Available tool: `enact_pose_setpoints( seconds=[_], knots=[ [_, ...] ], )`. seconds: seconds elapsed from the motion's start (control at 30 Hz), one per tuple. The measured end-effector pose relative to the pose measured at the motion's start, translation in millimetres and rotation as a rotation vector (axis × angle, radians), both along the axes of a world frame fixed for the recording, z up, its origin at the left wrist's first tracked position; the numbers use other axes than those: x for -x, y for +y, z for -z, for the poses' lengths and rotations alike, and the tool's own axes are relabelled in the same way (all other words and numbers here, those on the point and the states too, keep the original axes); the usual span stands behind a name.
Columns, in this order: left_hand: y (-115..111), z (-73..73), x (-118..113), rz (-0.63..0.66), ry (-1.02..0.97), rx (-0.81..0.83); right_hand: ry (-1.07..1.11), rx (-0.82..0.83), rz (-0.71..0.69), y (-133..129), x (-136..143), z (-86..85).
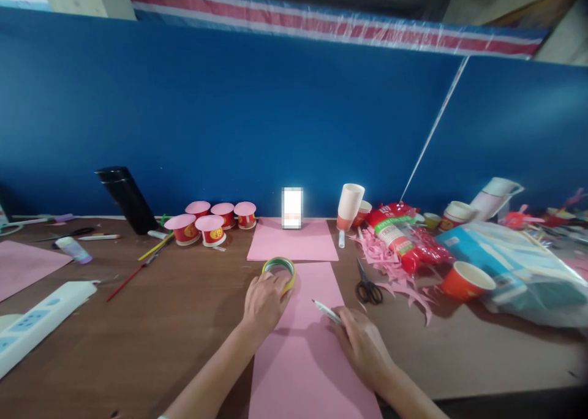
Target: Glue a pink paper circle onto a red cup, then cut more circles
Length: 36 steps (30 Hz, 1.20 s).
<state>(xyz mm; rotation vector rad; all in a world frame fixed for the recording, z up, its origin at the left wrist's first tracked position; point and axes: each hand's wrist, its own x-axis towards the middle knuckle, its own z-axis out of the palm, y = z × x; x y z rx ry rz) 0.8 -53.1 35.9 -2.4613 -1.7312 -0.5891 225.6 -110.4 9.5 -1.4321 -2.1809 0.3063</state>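
My left hand [267,301] grips a roll of yellow-green tape [278,263] at the upper left part of a long pink paper sheet [312,370]. To the right, my right hand [361,339] holds a white pen [327,311] over the same sheet, its dark tip pointing up and left toward the tape roll. Another pink sheet [294,244] lies just beyond, with a bright, blurred-out upright object [292,208] at its back edge.
Several red cups with pink lids [210,230] stand back left, near a black bottle [127,201]. Black-handled scissors [369,291], pink scraps [381,253], a red bag [408,238] and an orange cup [467,281] lie right. A white power strip [46,321] is left.
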Motion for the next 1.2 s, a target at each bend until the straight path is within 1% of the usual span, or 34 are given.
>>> enact_pose_setpoints(
  seconds=[0.13,0.3,0.5,0.83,0.97,1.07,1.1,1.13,1.2],
  knots=[
    [2,4.5,2,0.002,0.037,0.025,0.009,-0.002,0.005,0,0,1.1],
    [4,6.4,1,0.006,0.015,-0.017,0.015,-0.009,-0.001,1,0,1.7],
    [6,12.1,2,0.015,0.027,-0.067,0.003,-0.012,0.013,2,1,3.2],
    [7,16.2,3,0.019,0.024,-0.066,-0.001,-0.048,0.021,4,2,2.2],
    [5,18.0,3,0.027,-0.013,-0.088,0.005,-0.008,0.024,5,1,5.7],
    [-6,13.5,0,0.011,-0.046,-0.142,0.050,0.053,0.040,6,-2,8.4],
    [-10,10.8,-2,0.033,-0.043,-0.142,0.071,0.068,0.044,7,-3,8.7],
    [-15,7.9,-5,0.081,-0.036,-0.129,0.092,0.076,0.047,8,-4,8.7],
    [-22,3.0,-11,0.229,0.004,-0.057,0.128,0.071,0.049,9,-5,7.2]
  ],
)
